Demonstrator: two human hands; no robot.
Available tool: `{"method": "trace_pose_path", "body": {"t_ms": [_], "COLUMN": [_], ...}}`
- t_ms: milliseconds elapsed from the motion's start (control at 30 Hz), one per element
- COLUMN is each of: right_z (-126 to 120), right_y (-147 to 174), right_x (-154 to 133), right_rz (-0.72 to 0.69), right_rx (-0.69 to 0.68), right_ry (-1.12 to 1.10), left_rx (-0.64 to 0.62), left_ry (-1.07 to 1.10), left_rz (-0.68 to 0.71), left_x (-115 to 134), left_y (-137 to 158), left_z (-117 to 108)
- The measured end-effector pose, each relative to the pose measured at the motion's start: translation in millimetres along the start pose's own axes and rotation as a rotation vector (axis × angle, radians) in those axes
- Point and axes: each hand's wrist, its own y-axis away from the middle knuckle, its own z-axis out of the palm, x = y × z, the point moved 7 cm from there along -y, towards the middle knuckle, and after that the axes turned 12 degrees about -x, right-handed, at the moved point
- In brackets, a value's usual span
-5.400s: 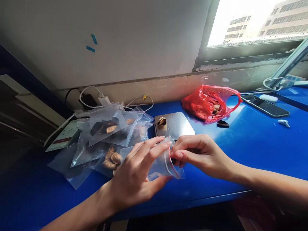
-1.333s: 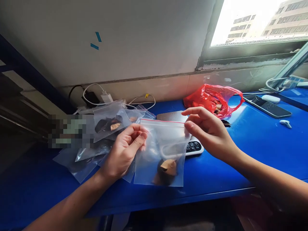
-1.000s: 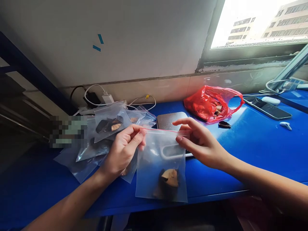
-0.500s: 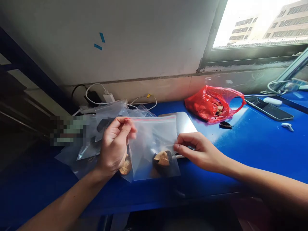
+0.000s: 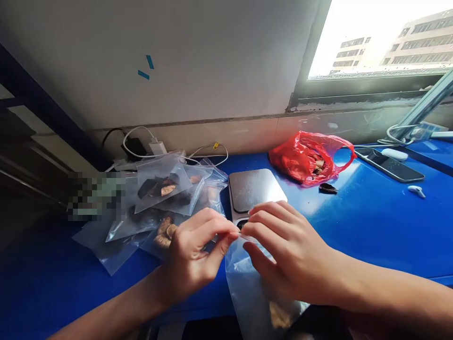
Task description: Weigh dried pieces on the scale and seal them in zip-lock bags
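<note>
A clear zip bag (image 5: 244,288) hangs down over the table's front edge, with a tan dried piece (image 5: 279,315) near its bottom. My left hand (image 5: 203,245) pinches the bag's top edge between thumb and fingers. My right hand (image 5: 283,241) is at the same edge, its fingertips meeting the left ones and its thumb just below; the back of the hand hides part of the bag. Right behind my hands lies a kitchen scale (image 5: 256,189) with a bare metal plate, its display mostly covered by my fingers.
Several filled zip bags (image 5: 163,184) with dark and tan dried pieces are piled at the left. A red plastic bag (image 5: 293,160) holds similar pieces. One dark piece (image 5: 328,189), a phone (image 5: 389,164) and a white earbud (image 5: 416,191) lie right. Cables run along the wall.
The zip bag has moved down and toward me, uncovering the scale. My right hand has shifted from the bag's right side to its top edge, beside my left hand.
</note>
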Motion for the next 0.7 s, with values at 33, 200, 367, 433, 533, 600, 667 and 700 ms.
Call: {"method": "trace_pose_path", "body": {"t_ms": [33,200,367,433,533,600,667,700], "right_z": [4,10,8,5,-3,-9,-15,-17], "right_y": [0,-3,-5,-6,-6,-5,-5,-5], "right_x": [-1,2,-1,0,8,16,22,24], "right_rz": [0.004,0.043,0.064,0.073,0.107,0.127,0.135,0.138], "right_rx": [-0.005,0.001,-0.006,-0.004,0.022,0.038,0.054,0.06], "right_ry": [-0.005,0.065,0.125,0.108,0.088,0.081,0.072,0.062], "left_rx": [-0.013,-0.064,-0.036,0.003,0.078,0.134,0.197,0.232], "left_ry": [-0.001,0.016,-0.075,-0.081,-0.057,-0.029,0.009,0.03], "left_rz": [0.018,0.02,0.027,0.009,-0.032,-0.069,-0.117,-0.145], "left_x": [1,-2,3,4,0,-4,-9,-12], "left_y": [0,-5,-8,-9,-9,-10,-8,-7], "left_z": [2,7,6,0,-12,-22,-32,-37]}}
